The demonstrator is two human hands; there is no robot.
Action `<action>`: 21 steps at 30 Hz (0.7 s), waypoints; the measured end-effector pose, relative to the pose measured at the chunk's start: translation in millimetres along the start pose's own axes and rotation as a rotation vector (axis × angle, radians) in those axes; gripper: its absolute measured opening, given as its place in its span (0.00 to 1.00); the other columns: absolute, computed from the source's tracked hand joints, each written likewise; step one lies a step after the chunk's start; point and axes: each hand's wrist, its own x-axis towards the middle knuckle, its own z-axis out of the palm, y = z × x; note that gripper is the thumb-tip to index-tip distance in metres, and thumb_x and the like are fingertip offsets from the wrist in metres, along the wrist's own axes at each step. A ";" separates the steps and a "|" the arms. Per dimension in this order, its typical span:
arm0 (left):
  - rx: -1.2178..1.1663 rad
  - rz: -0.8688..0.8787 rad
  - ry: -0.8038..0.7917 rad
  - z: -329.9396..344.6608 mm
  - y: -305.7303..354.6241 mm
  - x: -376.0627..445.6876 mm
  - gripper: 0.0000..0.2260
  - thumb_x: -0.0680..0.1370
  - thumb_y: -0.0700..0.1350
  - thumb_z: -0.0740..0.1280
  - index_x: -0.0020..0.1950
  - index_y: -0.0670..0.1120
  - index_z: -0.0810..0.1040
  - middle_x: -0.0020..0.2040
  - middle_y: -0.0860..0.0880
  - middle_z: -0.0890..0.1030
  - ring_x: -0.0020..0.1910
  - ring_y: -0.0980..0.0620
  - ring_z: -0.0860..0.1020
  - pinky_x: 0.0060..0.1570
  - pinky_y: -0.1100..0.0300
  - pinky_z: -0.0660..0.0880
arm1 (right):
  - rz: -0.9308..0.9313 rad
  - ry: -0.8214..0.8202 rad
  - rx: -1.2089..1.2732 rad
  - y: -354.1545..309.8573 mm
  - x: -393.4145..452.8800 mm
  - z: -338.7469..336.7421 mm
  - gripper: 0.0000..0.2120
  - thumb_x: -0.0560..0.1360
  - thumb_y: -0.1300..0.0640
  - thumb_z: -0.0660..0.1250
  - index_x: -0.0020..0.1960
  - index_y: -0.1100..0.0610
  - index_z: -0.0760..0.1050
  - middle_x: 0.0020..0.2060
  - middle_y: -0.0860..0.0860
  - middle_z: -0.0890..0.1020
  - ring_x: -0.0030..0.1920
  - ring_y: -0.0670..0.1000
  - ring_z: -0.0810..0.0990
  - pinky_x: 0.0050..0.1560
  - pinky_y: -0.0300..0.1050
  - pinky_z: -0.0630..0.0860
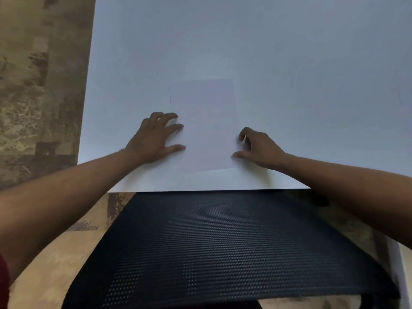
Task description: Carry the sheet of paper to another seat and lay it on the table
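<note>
Mottled brown floor (33,97) showed along the left side and under a black mesh chair (223,253), which sat below both forearms, tucked against the near table edge. White table (245,41) filled most of the view. Paper (206,123) lay flat on it, faint against the white top, between the two hands and reaching away from them toward the far side; its near edge stopped just short of the table edge. Left hand (153,139) was spread wide, fingertips (178,127) and thumb resting on the paper's left margin, pinching nothing. Right hand (258,148) was loosely curled, fingers bent at the right edge, thumb flat near the lower right corner; couldn't tell whether it actually had the edge pinched.
</note>
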 end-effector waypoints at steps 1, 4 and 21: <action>0.049 0.042 -0.039 3.0 -1.9 -4.0 0.39 0.76 0.76 0.62 0.79 0.53 0.75 0.82 0.49 0.69 0.78 0.39 0.65 0.74 0.36 0.68 | -0.068 0.056 -0.046 4.6 -3.1 1.3 0.24 0.73 0.44 0.80 0.59 0.53 0.74 0.46 0.48 0.78 0.45 0.51 0.76 0.47 0.48 0.72; 0.148 0.080 -0.126 8.9 -5.3 -8.7 0.50 0.71 0.83 0.56 0.85 0.54 0.65 0.87 0.50 0.63 0.84 0.38 0.60 0.80 0.36 0.59 | -0.231 0.112 -0.236 14.6 -11.1 5.4 0.31 0.75 0.39 0.78 0.72 0.51 0.76 0.68 0.51 0.77 0.67 0.58 0.73 0.66 0.54 0.72; 0.205 0.052 -0.166 -16.4 -17.7 41.3 0.54 0.67 0.85 0.53 0.87 0.56 0.59 0.89 0.56 0.55 0.84 0.45 0.58 0.78 0.40 0.59 | -0.208 0.154 -0.349 11.2 23.4 -2.6 0.35 0.78 0.34 0.71 0.81 0.46 0.69 0.83 0.45 0.67 0.81 0.58 0.64 0.78 0.60 0.62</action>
